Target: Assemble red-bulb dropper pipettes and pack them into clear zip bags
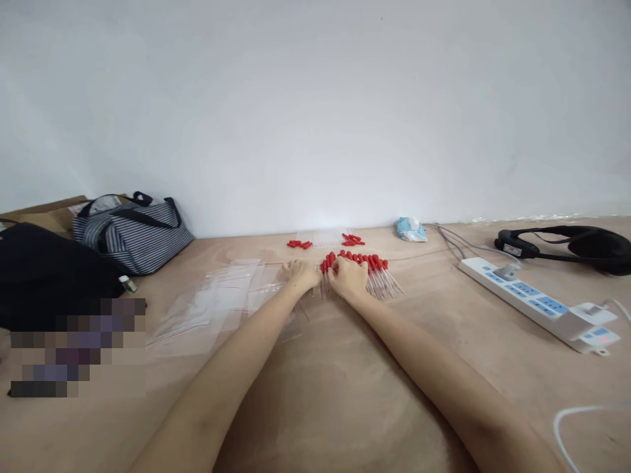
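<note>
My right hand [348, 278] is at the left end of a row of droppers [375, 266] with red rubber bulbs and thin clear stems. Its fingers are curled closed around one or more red bulbs at that end; how many is hidden. Just to its left, my left hand [302, 273] is closed, low over the edge of the clear zip bags [227, 287]. What its fingers hold is hidden, though a thin stem shows below it. Behind the hands lie two small groups of loose red bulbs [300, 244] and a set of clear tubes [326, 241].
A white power strip [535, 302] with cables lies at the right, near a black headset [566, 244]. A blue and white packet [411, 229] rests by the wall. At the left are a striped bag [140, 231], dark cloth [49, 276] and a small bottle [127, 284].
</note>
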Demonstrator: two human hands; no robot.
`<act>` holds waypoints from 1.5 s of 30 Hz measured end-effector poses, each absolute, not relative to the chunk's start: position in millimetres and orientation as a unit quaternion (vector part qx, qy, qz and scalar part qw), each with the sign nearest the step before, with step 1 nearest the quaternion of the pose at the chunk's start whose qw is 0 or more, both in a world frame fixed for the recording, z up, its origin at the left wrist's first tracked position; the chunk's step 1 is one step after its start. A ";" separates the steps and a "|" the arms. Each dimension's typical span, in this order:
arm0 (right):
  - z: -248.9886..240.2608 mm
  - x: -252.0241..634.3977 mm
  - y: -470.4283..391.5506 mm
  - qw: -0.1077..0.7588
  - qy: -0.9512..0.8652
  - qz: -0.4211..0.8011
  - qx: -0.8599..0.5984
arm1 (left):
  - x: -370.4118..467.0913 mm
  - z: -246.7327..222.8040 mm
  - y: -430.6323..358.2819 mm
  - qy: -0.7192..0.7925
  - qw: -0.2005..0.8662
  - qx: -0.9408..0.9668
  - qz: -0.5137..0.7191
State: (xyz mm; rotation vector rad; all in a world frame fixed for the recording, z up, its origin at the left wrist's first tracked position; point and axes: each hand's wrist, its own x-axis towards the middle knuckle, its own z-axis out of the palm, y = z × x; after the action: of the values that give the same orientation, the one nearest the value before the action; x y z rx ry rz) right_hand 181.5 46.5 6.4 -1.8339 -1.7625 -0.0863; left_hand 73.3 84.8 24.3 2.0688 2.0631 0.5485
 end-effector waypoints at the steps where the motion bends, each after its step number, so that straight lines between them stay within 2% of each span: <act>1: 6.5 182.2 43.5 0.314 -0.667 -0.024 -0.675 | 70.4 25.6 83.4 0.686 0.099 0.692 0.202; 4: 7.1 181.3 36.6 0.378 -0.684 0.045 -0.622 | 62.2 28.9 75.4 0.649 0.163 0.694 0.264; 7: 7.1 174.4 35.2 0.428 -0.679 0.171 -0.572 | 57.2 28.9 62.9 0.587 0.228 0.704 0.329; 11: 6.5 164.6 32.3 0.436 -0.683 0.299 -0.504 | 46.6 26.3 46.7 0.527 0.257 0.713 0.386; 13: 5.4 166.8 25.5 0.427 -0.703 0.282 -0.494 | 33.8 25.3 38.9 0.516 0.240 0.718 0.402; 16: 0.7 183.0 9.0 0.409 -0.750 0.163 -0.494 | 6.0 24.1 24.5 0.518 0.197 0.729 0.402; 18: -4.6 198.6 -3.0 0.398 -0.771 0.093 -0.489 | -12.3 22.9 13.4 0.510 0.163 0.766 0.356; 21: -12.6 218.6 -17.5 0.392 -0.777 0.052 -0.490 | -29.5 20.3 -0.1 0.483 0.120 0.827 0.261; 24: -16.2 227.1 -24.8 0.389 -0.783 0.039 -0.484 | -33.2 16.9 -4.3 0.475 0.118 0.842 0.226; 30: -16.3 223.4 -25.7 0.378 -0.799 0.039 -0.466 | -34.9 12.0 0.1 0.501 0.128 0.820 0.246; 35: -16.8 221.5 -26.5 0.362 -0.814 0.033 -0.453 | -35.2 13.2 -2.8 0.537 0.074 0.766 0.346; 39: -14.6 219.6 -29.2 0.354 -0.827 0.029 -0.436 | -19.8 12.7 -12.4 0.446 0.060 0.822 0.350; 45: -13.1 215.5 -32.4 0.352 -0.842 0.032 -0.407 | 2.6 8.7 -28.8 0.379 0.113 0.852 0.343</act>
State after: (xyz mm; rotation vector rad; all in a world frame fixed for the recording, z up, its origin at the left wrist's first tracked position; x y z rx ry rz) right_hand 215.5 -32.4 -13.1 -1.0546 -2.1796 0.0829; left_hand 2.6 -28.8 8.7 2.4997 1.1109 1.0056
